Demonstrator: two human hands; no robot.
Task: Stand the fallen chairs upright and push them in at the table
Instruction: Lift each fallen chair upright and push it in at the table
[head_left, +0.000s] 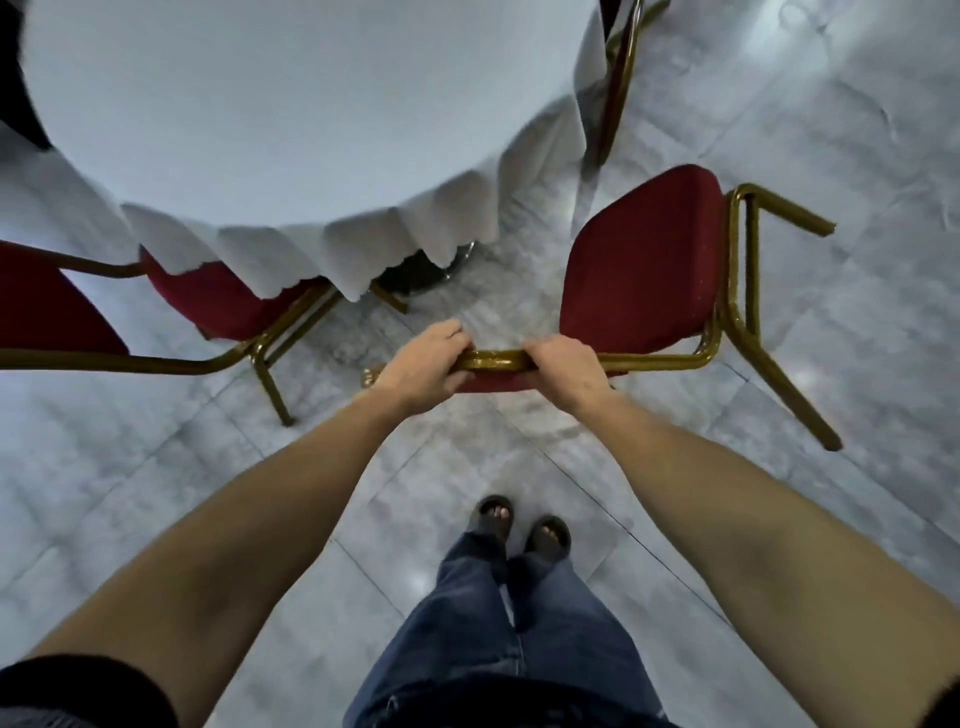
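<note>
Head view, item 1: red chair (639, 270) with gold frame, on the floor near the right edge of the tabletop (291, 104), seat face turned toward the camera, legs splayed rightward; appears mid-lift or tilted, not yet squarely on four feet. Backrest top rail (493, 360) nearest the body.

Left hand (423, 364): clamped on the backrest rail, fingers wrapped over the top. Right hand (566, 366): clamped on the same rail, just beside the left.

Step in hand, judged: righting this chair. Best done by pulling the rail up and back evenly with both hands, letting the rear legs pivot on the floor, then turning the seat toward the tabletop before pushing in. Hands wider apart likely steadier against twisting.

Item 2: second red chair (223, 301) at left, upright, seat partly under the white tablecloth (363, 244). Item 3: third chair frame (618, 83) at top right, beside the cloth edge; state unclear.

Surface and room: pale marbled tile floor (831, 130), glossy, with light reflections; likely slippery under metal legs. Round tabletop draped in white cloth hanging in folds. Dark pedestal base (415, 273) under the cloth.
</note>
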